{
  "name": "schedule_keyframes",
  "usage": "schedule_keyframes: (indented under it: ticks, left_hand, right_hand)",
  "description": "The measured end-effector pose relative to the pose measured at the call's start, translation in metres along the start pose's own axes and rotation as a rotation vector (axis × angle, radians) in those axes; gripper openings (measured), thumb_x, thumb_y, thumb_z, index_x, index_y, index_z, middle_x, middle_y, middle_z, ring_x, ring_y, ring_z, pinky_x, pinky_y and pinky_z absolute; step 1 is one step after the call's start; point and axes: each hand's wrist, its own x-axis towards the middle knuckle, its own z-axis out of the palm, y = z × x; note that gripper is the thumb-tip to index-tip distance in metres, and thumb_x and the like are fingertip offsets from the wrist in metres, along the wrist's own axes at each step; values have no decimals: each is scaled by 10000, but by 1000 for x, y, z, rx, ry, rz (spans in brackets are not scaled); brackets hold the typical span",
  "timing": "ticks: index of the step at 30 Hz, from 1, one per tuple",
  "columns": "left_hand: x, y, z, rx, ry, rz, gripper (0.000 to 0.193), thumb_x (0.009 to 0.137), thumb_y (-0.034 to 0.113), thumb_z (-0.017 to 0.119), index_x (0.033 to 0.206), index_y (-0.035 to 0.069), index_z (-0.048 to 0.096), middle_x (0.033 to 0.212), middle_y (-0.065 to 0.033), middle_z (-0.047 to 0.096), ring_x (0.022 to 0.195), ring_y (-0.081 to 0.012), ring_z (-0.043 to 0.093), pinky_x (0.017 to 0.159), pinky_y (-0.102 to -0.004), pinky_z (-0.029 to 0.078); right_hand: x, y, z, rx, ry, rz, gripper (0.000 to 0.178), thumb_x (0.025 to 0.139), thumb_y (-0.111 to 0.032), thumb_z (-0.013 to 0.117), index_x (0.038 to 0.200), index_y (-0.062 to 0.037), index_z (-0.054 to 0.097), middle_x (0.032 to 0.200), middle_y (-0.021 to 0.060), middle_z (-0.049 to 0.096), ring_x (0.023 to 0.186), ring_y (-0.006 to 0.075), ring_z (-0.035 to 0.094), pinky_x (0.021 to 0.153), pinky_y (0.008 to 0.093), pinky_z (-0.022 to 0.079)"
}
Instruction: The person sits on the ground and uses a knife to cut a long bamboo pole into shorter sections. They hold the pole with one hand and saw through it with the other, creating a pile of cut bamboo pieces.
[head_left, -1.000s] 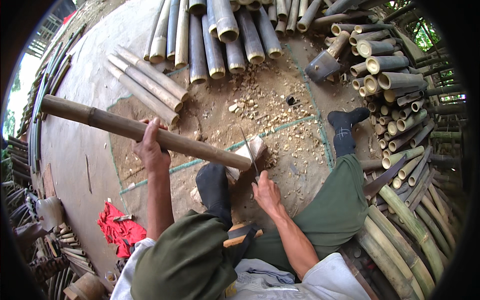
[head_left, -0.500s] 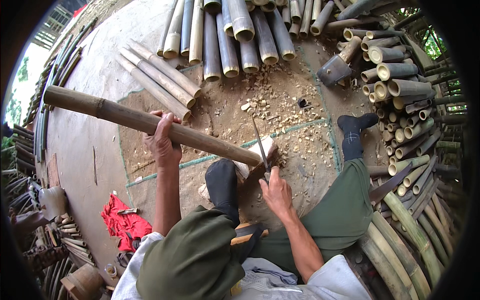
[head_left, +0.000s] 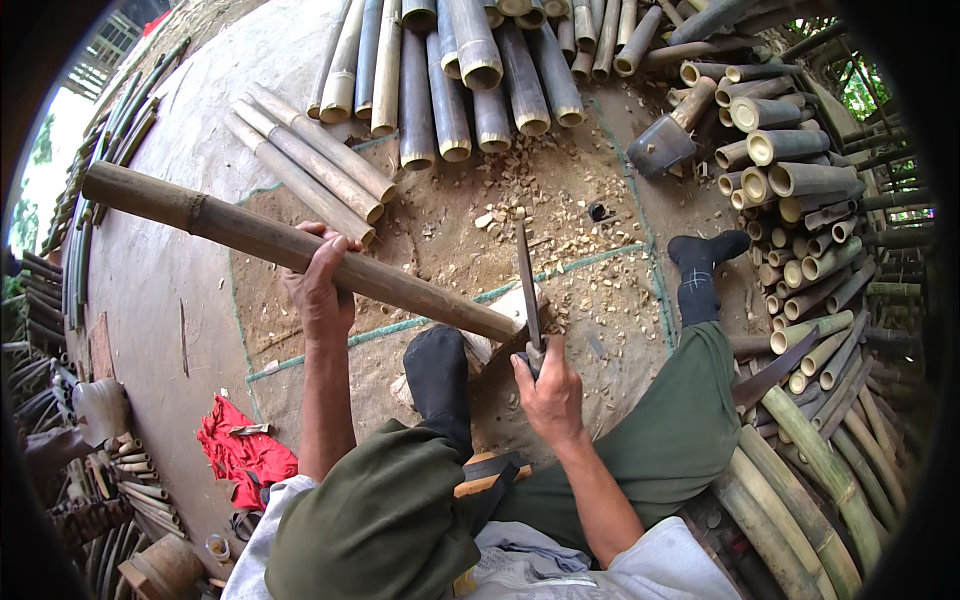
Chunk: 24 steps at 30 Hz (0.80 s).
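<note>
My left hand (head_left: 322,285) is wrapped round a long brown bamboo pole (head_left: 400,288) that slants from the upper left down to the middle. The pole's lower end lies over a pale wood block (head_left: 497,335) beside my dark-socked foot (head_left: 437,372). In my closed right hand (head_left: 552,390) is the handle of a long-bladed knife (head_left: 529,275). Its blade points up and away, close beside the pole's end; whether the two touch I cannot tell. Pale wood chips (head_left: 520,205) lie scattered on the ground cloth around the block.
Thick bamboo tubes (head_left: 470,95) lie at the far side, with three thinner bamboo poles (head_left: 310,165) left of them. Stacked bamboo (head_left: 790,180) lines the right side, near a dark mallet-like tool (head_left: 662,145). A red cloth (head_left: 240,450) lies at the left.
My right hand and the knife have shifted slightly, and the blade now stands more upright. The whole view has moved a little; my left hand keeps its hold on the pole.
</note>
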Motion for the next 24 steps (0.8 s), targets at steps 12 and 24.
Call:
schedule_keyframes:
  ticks: [12, 24]
  left_hand:
    - [-3, 5, 7, 16, -113, -4, 391, 809, -9, 688, 1155, 37, 511, 941, -69, 586, 839, -211, 638, 884, -402, 524]
    - [5, 9, 13, 71, 222, 70, 287, 821, 15, 733, 1054, 19, 564, 812, -102, 640, 725, -197, 652, 728, -313, 538]
  right_hand:
    - [2, 6, 6, -90, -143, 134, 306, 880, -140, 646, 1044, 7, 434, 760, 276, 637, 768, 467, 648, 665, 550, 514]
    - [5, -13, -7, 17, 21, -28, 326, 880, -150, 652, 1053, -9, 414, 749, 278, 640, 730, 486, 633, 618, 560, 485]
